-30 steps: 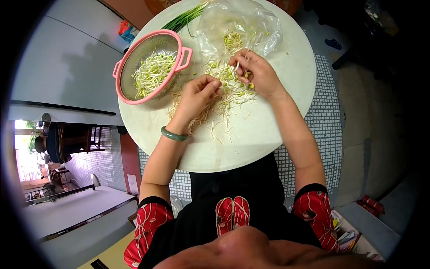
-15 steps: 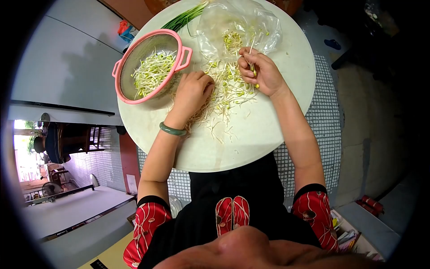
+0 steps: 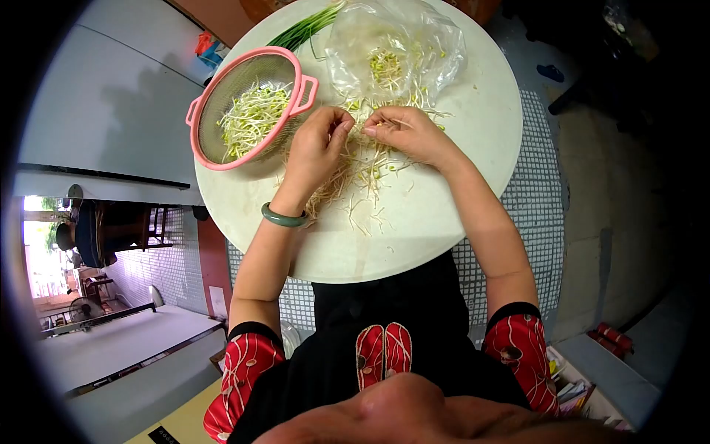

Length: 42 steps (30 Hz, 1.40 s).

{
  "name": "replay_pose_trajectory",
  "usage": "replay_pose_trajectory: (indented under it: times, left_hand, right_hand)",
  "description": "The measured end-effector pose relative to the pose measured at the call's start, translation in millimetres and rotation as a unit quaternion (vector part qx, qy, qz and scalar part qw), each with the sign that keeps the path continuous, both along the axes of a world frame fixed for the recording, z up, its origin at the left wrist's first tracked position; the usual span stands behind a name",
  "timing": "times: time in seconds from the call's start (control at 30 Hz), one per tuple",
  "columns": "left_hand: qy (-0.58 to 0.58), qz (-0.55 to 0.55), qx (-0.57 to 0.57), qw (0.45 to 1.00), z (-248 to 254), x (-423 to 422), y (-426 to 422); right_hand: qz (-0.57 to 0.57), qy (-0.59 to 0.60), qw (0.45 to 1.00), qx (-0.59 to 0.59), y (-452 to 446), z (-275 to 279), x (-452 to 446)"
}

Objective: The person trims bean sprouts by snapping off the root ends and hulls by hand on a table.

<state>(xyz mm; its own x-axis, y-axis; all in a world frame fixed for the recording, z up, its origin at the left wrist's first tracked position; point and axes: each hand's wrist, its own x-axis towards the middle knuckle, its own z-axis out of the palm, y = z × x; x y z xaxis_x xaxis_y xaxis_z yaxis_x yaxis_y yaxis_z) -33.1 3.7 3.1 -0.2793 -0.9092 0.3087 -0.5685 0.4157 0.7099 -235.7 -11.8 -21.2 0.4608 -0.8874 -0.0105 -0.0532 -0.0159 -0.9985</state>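
Loose bean sprouts with yellow-green heads lie scattered over the round white table. Above them, my left hand, with a green bangle at the wrist, is closed in a pinch. Facing it, my right hand pinches too, and only a small gap separates the fingertips. A thin bean sprout seems to be between them, mostly hidden by the fingers. Left of my left hand, a pink-rimmed mesh strainer holds a heap of bean sprouts.
A clear plastic bag with more sprouts in it lies at the table's far side. Long green stalks rest beside it, behind the strainer. Thin brownish scraps are piled by my left wrist.
My right hand has moved left and turned palm down, bringing its fingertips to my left hand's. My left hand has shifted slightly up and its pinch now shows.
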Motion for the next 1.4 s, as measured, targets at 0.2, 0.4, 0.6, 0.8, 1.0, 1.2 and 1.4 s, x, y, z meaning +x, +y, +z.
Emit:
replay_pose_trajectory:
  times: [0.2, 0.4, 0.6, 0.8, 1.0, 1.2, 1.4]
  left_hand:
    - [-0.066, -0.023, -0.056, 0.996, -1, -1, 1]
    - [-0.124, -0.052, -0.133, 0.982, 2, -1, 3]
    - [0.159, -0.011, 0.147, 0.976, -10, 5, -2]
    - [0.364, -0.12, 0.26, 0.886, -11, 2, -2]
    - [0.462, -0.091, 0.287, 0.834, -11, -1, -2]
    - [0.478, -0.072, 0.269, 0.833, -17, -2, -2]
    - [0.495, -0.082, 0.254, 0.827, -21, -7, 2]
  right_hand:
    - [-0.001, -0.029, 0.999, 0.015, -2, -2, -2]
    - [-0.012, -0.003, 0.999, -0.035, -4, -7, -1]
    - [-0.031, -0.009, 0.999, -0.006, 1, 10, -4]
    - [-0.02, -0.044, 0.997, -0.058, 0, 3, 4]
    - [0.002, -0.073, 0.996, 0.059, 3, 12, 2]
    - [-0.006, -0.041, 0.998, -0.047, 0, -2, 3]
    - [-0.006, -0.011, 0.999, -0.044, 2, 4, 3]
